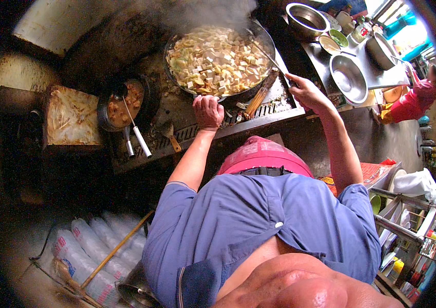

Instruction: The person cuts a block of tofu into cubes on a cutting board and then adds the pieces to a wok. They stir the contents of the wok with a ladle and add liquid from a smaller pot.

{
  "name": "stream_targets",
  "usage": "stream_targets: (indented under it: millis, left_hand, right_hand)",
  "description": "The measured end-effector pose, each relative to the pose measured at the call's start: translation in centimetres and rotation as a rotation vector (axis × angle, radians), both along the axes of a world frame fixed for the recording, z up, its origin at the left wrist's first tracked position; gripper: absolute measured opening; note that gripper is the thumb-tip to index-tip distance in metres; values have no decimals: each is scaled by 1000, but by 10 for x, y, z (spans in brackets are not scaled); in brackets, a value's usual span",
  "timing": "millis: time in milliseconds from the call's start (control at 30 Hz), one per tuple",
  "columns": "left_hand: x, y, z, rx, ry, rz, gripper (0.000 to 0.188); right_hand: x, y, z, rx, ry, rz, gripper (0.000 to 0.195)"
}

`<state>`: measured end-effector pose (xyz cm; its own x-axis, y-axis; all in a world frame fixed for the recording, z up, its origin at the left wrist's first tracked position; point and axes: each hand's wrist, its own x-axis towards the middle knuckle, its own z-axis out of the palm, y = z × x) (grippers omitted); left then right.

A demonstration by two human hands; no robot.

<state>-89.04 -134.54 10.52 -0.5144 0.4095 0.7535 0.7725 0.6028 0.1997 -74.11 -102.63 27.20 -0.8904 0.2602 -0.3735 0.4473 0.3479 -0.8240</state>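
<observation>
A large wok (167, 69) filled with tofu cubes and cabbage pieces (218, 61) sits on the stove, and steam rises over its far side. My left hand (208, 112) is closed at the wok's near rim; what its fingers grip there is hidden. With my right hand (306, 92) I hold the long handle of a metal utensil (266, 54), whose far end lies in the food at the wok's right side. A bamboo brush (260, 98) lies beside the wok, between my hands.
At left, a smaller wok (104, 115) of brown stew holds a white-handled ladle (142, 141). A wooden-handled spatula (173, 140) lies near the stove edge. Steel basins (349, 79) stand on the right counter (387, 77). A person in red (414, 100) is beyond it. Wrapped bundles (83, 261) lie lower left.
</observation>
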Motion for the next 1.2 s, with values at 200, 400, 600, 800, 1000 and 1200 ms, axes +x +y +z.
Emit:
stream_targets:
  millis: [200, 400, 600, 800, 1000, 1200]
  left_hand:
    - [-2, 4, 5, -11, 3, -11, 23]
    - [-2, 2, 3, 21, 7, 0, 25]
    - [1, -1, 4, 22, -9, -9, 26]
    - [-1, 3, 5, 13, -20, -20, 29]
    - [-3, 1, 0, 34, -22, -35, 28]
    - [-7, -7, -8, 15, -30, -46, 30]
  right_hand:
    - [-59, 3, -32, -123, 15, 21, 71]
    - [-75, 2, -3, 53, -85, 303, 73]
    - [-81, 15, 33, 208, 24, 197, 54]
    - [-142, 0, 0, 156, 58, 266, 62]
    - [-134, -34, -11, 654, 80, 622, 71]
    - [-62, -50, 70, 1062, -53, 707, 71]
